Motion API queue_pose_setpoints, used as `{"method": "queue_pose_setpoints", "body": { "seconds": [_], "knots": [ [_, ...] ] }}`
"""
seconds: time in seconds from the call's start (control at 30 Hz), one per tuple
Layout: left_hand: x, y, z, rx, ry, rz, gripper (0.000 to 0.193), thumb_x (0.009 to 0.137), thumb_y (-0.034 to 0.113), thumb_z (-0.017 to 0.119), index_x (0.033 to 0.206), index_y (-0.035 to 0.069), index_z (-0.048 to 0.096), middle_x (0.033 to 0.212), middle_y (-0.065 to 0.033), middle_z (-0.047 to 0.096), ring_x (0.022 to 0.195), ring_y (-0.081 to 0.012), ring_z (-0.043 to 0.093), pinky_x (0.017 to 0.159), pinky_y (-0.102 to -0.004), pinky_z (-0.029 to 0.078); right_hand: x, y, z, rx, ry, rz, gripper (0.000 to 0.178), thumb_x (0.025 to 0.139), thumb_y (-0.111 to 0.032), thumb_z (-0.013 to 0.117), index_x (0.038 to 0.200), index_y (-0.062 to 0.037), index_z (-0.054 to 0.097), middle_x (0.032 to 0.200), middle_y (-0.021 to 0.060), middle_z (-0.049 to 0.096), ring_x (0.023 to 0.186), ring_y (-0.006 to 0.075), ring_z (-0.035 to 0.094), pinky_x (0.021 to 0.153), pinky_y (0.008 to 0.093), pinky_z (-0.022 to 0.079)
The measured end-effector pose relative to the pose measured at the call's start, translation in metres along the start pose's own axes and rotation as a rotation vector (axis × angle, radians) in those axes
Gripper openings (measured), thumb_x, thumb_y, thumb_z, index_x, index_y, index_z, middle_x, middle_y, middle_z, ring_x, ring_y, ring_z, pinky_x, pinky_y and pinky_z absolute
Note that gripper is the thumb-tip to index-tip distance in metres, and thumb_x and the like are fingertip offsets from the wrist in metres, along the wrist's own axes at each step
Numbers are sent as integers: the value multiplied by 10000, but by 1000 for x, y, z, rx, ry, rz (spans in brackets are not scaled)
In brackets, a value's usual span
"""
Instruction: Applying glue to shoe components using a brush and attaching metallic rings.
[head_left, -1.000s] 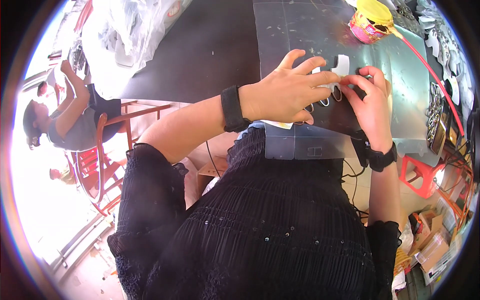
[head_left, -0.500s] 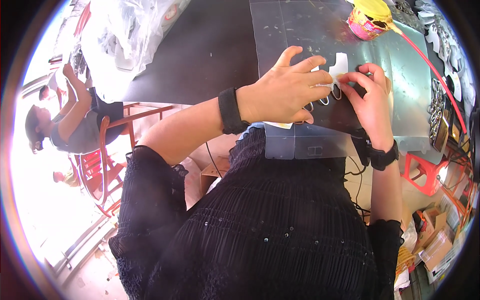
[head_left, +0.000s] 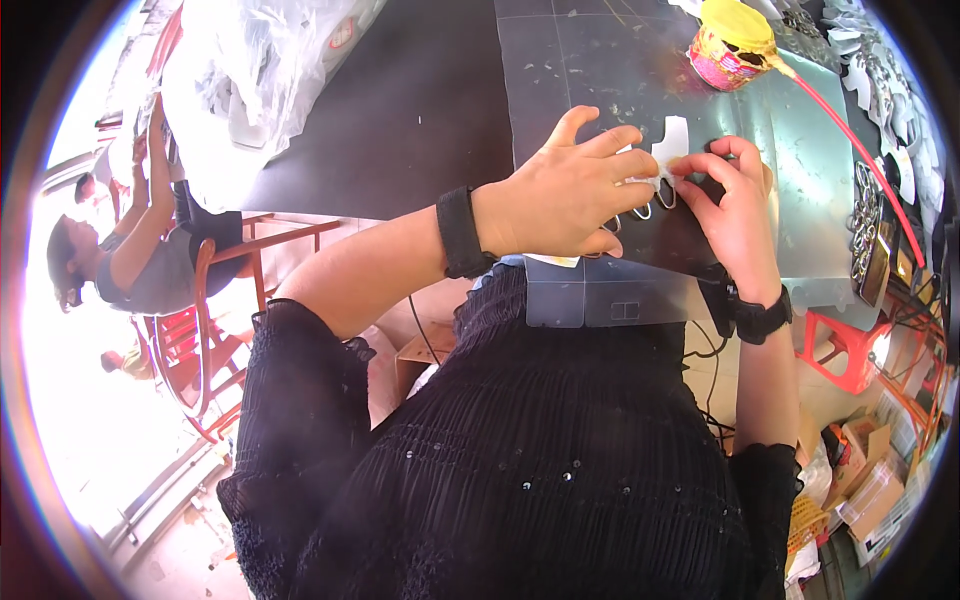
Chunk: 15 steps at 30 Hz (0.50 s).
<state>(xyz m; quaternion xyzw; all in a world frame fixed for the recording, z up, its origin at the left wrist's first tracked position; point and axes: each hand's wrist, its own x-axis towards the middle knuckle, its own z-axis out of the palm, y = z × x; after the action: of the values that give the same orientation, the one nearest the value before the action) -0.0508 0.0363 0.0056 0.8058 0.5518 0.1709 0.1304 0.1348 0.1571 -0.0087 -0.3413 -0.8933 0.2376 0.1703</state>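
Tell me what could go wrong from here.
The red rod slants out of the cup and runs past the right hand; an outward swing could catch it and tip the cup.
The left hand lies close beside the metal loops, so a slight slip might knock one askew.
The clear sheet juts out by the black clothing; a snag there could drag the sheet.

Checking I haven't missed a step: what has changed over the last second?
In the background, the seated person has stretched an arm further up the picture. The whole view has shifted slightly. The left hand stays spread; the right hand keeps its fingertips at the white piece. Nothing is visibly taken hold of or let go.
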Motion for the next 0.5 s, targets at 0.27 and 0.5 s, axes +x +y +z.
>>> {"method": "queue_pose_setpoints", "body": {
  "seconds": [0.27,0.5],
  "knots": [
    [0,0,0,-14,8,-4,554,619,298,791,1103,125,584,1204,-12,505,1247,-235,397,1017,-574,239,1,-2,-2,-6,-11,23,200,685,-99,758,863,-177,709,1067,33,498,992,285,464,838,376,425],
    [1,0,-2,-31,-29,-6,571,619,299,793,1120,124,582,1209,-12,506,1239,-225,406,1021,-586,230,1,-4,-1,-21,-15,36,197,686,-100,757,862,-175,709,1078,36,497,997,292,459,849,379,420]
  ]
}}
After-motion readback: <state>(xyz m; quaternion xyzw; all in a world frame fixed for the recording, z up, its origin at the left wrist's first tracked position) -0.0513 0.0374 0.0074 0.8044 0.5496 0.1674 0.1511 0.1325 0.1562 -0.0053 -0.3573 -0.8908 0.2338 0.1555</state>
